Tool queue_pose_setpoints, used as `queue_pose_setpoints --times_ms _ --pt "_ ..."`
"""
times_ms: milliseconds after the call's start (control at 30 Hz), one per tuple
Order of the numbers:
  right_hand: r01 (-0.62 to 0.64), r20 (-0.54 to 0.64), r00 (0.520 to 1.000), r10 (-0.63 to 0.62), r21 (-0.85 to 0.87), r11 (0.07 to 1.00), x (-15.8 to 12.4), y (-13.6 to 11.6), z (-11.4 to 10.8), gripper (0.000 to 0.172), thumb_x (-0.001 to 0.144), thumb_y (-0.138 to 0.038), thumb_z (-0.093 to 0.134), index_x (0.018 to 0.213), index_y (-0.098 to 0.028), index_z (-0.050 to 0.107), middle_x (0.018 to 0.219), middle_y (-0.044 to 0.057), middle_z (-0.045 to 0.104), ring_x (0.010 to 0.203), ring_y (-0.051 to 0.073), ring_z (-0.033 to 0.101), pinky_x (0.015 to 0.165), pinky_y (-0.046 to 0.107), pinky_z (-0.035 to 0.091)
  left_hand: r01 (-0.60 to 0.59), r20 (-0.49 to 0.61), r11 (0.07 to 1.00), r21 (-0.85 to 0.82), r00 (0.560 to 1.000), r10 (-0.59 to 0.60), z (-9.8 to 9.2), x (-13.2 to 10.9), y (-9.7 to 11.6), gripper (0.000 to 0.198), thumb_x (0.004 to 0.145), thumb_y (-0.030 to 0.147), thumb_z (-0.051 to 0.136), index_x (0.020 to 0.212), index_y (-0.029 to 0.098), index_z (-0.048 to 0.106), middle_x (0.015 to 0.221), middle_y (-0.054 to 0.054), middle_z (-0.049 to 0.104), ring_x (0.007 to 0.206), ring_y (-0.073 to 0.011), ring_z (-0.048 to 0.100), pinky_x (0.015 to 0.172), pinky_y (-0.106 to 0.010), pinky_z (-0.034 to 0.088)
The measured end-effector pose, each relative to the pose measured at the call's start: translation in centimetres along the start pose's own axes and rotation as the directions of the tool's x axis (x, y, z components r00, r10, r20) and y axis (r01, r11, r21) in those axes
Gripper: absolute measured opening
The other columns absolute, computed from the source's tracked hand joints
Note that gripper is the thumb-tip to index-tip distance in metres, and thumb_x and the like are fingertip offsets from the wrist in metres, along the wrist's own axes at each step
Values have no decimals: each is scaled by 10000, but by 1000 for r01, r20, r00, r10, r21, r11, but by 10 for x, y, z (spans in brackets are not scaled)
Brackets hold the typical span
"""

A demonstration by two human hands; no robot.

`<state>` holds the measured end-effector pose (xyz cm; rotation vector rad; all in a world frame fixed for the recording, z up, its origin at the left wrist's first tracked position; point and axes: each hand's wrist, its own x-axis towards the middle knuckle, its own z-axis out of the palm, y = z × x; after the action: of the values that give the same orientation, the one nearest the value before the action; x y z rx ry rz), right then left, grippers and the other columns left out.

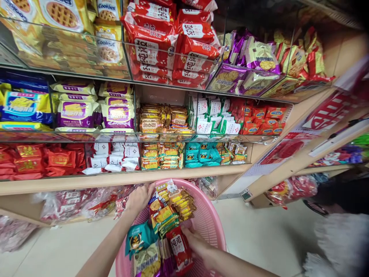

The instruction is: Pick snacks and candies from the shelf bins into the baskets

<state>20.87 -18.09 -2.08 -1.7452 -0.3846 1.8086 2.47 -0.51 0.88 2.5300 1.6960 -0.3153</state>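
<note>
A pink plastic basket [215, 221] stands below the shelves with several packaged snacks in it. My left hand [138, 200] is closed on its far left rim, the fingertips partly hidden. Inside the basket, my right hand [198, 244] is closed on the right edge of a red snack packet [179, 246]. Left of that packet lie a cream and purple packet [147, 261] and a teal packet [140, 235]. Yellow and green packets [165, 218] and a bundle of brown and gold packets [183, 204] rest toward the basket's far side.
Shelves with clear-fronted bins hold red packets [152, 50], yellow cookie packs [108, 44], white packets [211, 115] and teal packets [203, 154]. Plastic-wrapped bags [67, 204] lie under the bottom shelf board [115, 180]. Pale floor tiles [253, 231] extend right of the basket.
</note>
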Motion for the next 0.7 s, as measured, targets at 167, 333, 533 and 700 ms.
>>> queue_pose_setpoints --times_ms 167,333,533,700 --pt "84 25 996 -82 -94 992 0 8 -1 598 725 -660 538 1074 -174 535 1037 97 661 963 222 634 777 324 495 -120 -43 985 125 991 126 8 0 -5 487 934 189 214 1405 249 324 1071 -172 622 859 -260 656 674 -361 533" --pt "155 34 988 -151 -191 969 7 13 -1 565 717 -645 556 1045 -185 572 1044 77 658 987 209 620 796 291 474 -69 -25 997 25 997 70 6 1 -4 464 935 262 249 1375 192 378 1080 -189 613 883 -254 647 729 -367 522" --pt "229 74 973 -217 -362 903 12 9 1 480 729 -577 587 1039 -213 625 1042 58 662 1049 235 594 857 296 466 -48 -19 999 7 999 48 8 2 -4 459 930 262 285 1364 174 404 1072 -189 621 914 -257 642 737 -342 520" --pt "324 181 946 -270 -600 732 -8 -30 -4 328 748 -503 604 1037 -356 654 986 -8 676 1110 265 572 871 362 490 -113 -74 978 178 989 127 12 -1 -6 571 886 69 221 1414 259 326 1101 -177 608 879 -266 649 679 -372 544"
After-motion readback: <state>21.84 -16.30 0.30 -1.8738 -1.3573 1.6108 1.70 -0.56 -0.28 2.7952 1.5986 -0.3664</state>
